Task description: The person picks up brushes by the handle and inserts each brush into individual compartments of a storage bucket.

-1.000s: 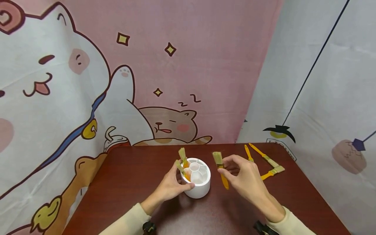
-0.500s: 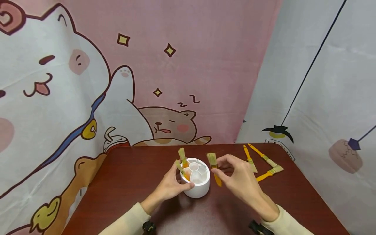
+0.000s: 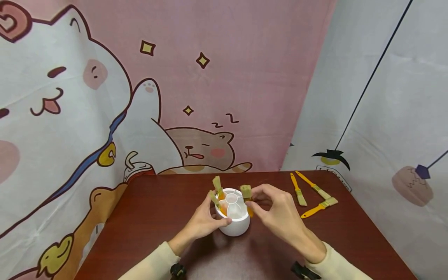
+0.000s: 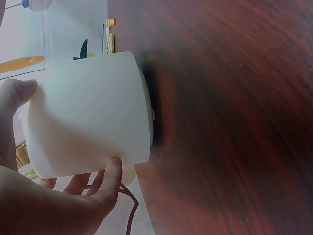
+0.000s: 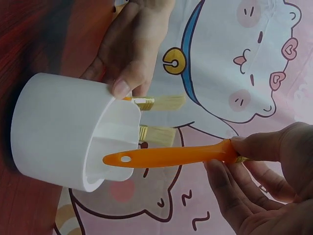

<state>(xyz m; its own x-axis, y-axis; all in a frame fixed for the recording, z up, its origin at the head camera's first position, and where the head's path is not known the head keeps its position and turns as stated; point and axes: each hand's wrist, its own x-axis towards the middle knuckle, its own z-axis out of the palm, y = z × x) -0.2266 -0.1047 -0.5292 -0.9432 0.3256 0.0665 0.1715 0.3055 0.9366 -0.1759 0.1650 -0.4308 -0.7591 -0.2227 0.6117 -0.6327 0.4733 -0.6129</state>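
Observation:
A round white compartment organizer (image 3: 235,228) stands on the table, gripped at its left side by my left hand (image 3: 205,220). In the left wrist view, thumb and fingers (image 4: 113,172) wrap its wall. Two brushes with pale bristles, a rear brush (image 3: 217,185) and a front brush (image 3: 214,199), stand bristles up in its left compartments. My right hand (image 3: 282,208) pinches a third paintbrush (image 3: 246,191) near its ferrule. In the right wrist view, that brush's orange handle (image 5: 171,156) points down, its holed tip over the organizer's opening; whether it touches inside cannot be told.
Several more yellow-handled brushes lie at the table's back right: a short brush (image 3: 299,192), a long brush (image 3: 315,186) and a front brush (image 3: 320,208). The dark red table (image 3: 157,217) ends at a cartoon-printed cloth (image 3: 266,97) behind.
My right hand has moved left with the paintbrush, from beside the organizer to its right rim. The left hand and the organizer have stayed in place.

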